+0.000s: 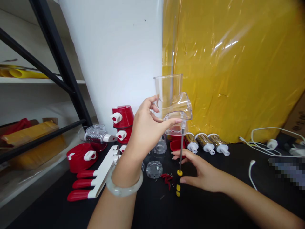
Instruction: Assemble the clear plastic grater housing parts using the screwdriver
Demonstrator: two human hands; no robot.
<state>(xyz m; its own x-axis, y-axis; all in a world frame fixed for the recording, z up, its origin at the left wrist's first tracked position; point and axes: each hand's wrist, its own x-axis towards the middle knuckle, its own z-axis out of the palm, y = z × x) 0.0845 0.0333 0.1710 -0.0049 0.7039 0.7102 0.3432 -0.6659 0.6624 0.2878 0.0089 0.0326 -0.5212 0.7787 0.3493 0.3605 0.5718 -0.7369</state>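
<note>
My left hand [149, 122] is closed on a clear plastic grater body [172, 106] with a flared hopper on top, lifted above the table. Below it is a screwdriver [181, 152], roughly upright, its tip up at the underside of the clear body and its dark handle with yellow bands pointing down. Beside the shaft and handle my right hand [199, 168] is open, thumb and fingers apart. Its thumb tip is close to the handle; whether it touches I cannot tell. Small red parts [168, 180] and thin screws lie on the table below.
Metal grater drums [202, 142] lie at the back right. Red bases [123, 117] with white knobs are stacked behind my left arm. Red-handled white cranks [87, 183] lie at left, near another red base [81, 158]. A clear round part [154, 169] and white cables [257, 140] rest on the black table.
</note>
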